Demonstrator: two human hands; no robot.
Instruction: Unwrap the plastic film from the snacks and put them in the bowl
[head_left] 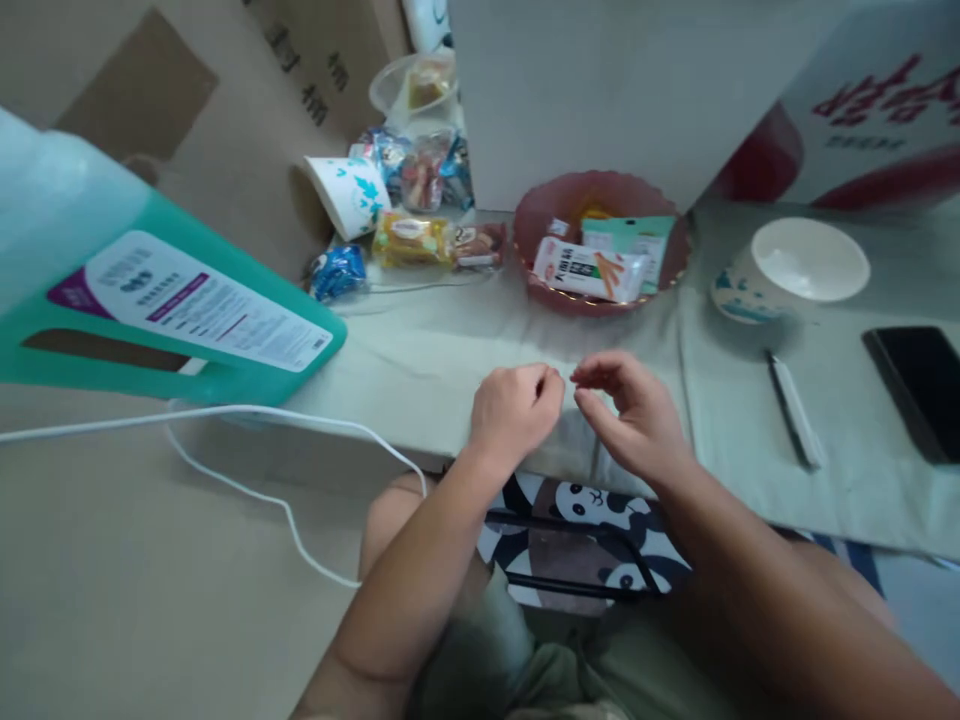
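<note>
- The left hand (pixel 516 410) sits at the near edge of the tabletop (pixel 420 350), curled into a loose fist, thumb and forefinger pressed together at the tip.
- The right hand (pixel 634 415) is just beside it, fingers bent, thumb and forefinger pinched and pointing toward the left hand's pinch — the two fingertip groups nearly meet.
- Whether either grip holds anything cannot be told; whatever might lie between the fingertips is too small or hidden.
- The nearest thing beyond the hands is a pink bowl (pixel 540 215), well apart from both grips and farther back on the tabletop, with snack packets (pixel 589 268) lying in it (one white with a red label, one green).
- To the right of the bowl stands a paper cup (pixel 787 270), tilted so its white inside shows; a pen (pixel 795 410) lies near it, and a dark phone (pixel 919 385) lies at the right edge.
- Left of the bowl lie loose wrapped sweets (pixel 427 240), and another paper cup (pixel 349 195) lies on its side.
- A green jug (pixel 150 310) with a white label fills the left foreground — a white cable (pixel 247 415) runs beneath it across the floor.
- Below the hands, a panda-print cloth (pixel 585 500) shows.
</note>
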